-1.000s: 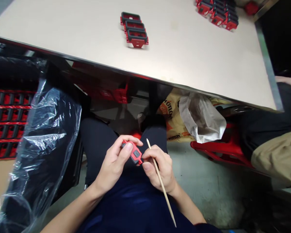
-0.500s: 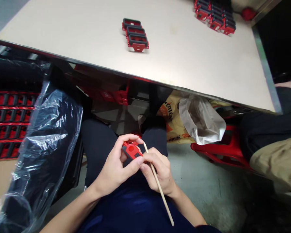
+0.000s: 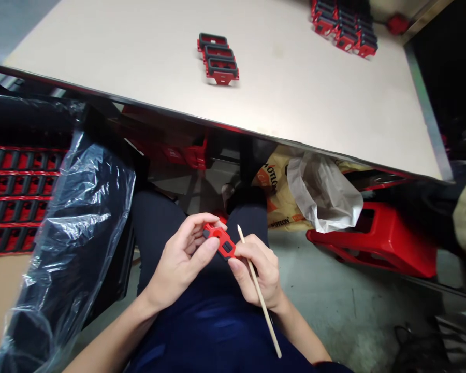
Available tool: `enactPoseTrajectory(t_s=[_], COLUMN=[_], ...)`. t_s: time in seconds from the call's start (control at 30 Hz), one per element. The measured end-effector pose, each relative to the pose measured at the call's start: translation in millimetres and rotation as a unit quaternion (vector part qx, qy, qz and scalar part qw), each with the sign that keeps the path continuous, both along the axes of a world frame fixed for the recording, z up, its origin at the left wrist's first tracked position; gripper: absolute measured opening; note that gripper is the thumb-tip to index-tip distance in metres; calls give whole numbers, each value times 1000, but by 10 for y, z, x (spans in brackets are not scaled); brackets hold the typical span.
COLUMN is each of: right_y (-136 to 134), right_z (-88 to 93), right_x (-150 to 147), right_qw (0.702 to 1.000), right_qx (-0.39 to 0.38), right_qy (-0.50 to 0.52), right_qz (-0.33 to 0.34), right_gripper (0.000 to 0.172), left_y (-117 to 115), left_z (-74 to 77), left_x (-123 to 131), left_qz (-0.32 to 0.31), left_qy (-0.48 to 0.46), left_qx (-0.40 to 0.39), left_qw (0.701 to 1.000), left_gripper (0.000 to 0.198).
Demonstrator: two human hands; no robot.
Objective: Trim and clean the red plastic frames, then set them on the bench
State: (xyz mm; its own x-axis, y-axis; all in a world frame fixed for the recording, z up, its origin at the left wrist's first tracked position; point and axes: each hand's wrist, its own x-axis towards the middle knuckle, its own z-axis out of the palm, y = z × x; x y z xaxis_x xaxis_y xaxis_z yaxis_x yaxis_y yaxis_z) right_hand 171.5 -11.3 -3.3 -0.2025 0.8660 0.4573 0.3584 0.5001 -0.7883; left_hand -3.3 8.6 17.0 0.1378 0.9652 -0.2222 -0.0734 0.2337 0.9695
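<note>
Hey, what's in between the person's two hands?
In the head view, a small red-and-black part is there. The left hand holds one end, and the right hand, gripping a wooden stick, is at the other.

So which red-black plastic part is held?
The red-black plastic part between left hand and right hand; the others lie on the cream tabletop or at far left.
</note>
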Motion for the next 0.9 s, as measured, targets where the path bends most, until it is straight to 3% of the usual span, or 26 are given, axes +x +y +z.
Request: enactPoseTrajectory(t_s=[0.17, 0.37, 0.6, 0.8, 0.9], right_y=[-15, -14, -8, -14, -15], right_z=[11, 12, 4, 24, 31], right_x=[-6, -23, 4, -8, -20], right_qw=[1000, 999, 997, 998, 998], right_qx=[7, 23, 35, 20, 25], right_qy=[-21, -39, -61, -61, -64], right_qz=[-5, -4, -9, 3, 10], right_gripper=[7, 7, 9, 9, 9], left_y=[-56, -87, -91, -109, -91], left_z=[6, -31, -52, -38, 0], left_x=[45, 87, 44, 50, 82], left_qz=[-18, 16, 15, 8, 11], left_qy=[-28, -63, -115, -79, -62], left_qx=[-27, -44, -96, -69, -53], left_qw=[999, 997, 989, 994, 997], left_gripper=[45, 19, 37, 42, 30])
